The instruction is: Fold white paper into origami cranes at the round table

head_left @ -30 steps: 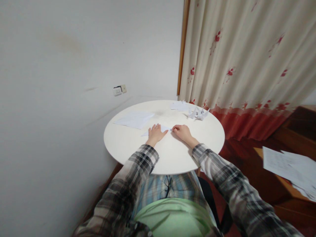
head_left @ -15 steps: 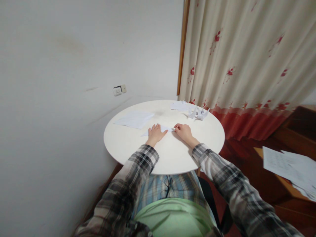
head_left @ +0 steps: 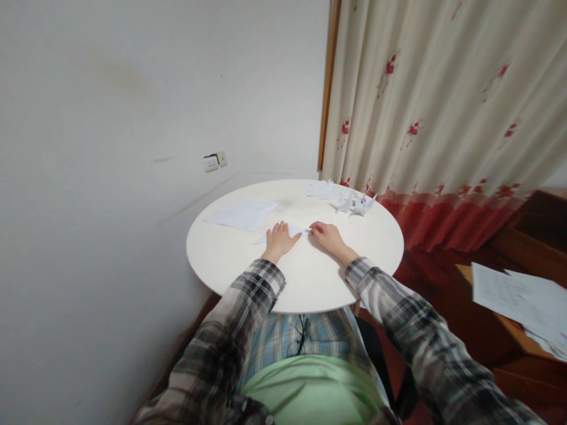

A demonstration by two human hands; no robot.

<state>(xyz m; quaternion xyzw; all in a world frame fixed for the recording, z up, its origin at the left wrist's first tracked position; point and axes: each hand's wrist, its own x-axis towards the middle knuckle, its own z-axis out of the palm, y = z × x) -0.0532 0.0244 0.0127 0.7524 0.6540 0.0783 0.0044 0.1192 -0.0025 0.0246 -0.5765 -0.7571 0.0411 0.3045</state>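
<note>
1. The folded paper (head_left: 296,230), white and narrow, lies on the round white table (head_left: 310,280) near the centre of the frame, its left corner showing past one side of the left hand and its other end reaching the right hand
2. The left hand (head_left: 280,238), at the centre of the frame, rests palm down over the folded paper and covers its middle, fingers open and slightly spread, thumb out to the right
3. The right hand (head_left: 326,235), just right of centre, has its fingers curled in at the right end of the folded paper; whether they pinch it is too small to tell
4. A larger white sheet (head_left: 241,215) lies flat on the left part of the table, beyond the left hand and apart from it
5. At the table's upper right stands a cluster of folded paper shapes (head_left: 358,204), with flat white pieces (head_left: 319,189) just beside it, towards the far edge
6. Printed sheets (head_left: 514,295) lie on a wooden surface at the lower right of the frame
7. A flowered curtain (head_left: 434,106) fills the upper right; a wall socket (head_left: 211,163) sits left of centre
</note>
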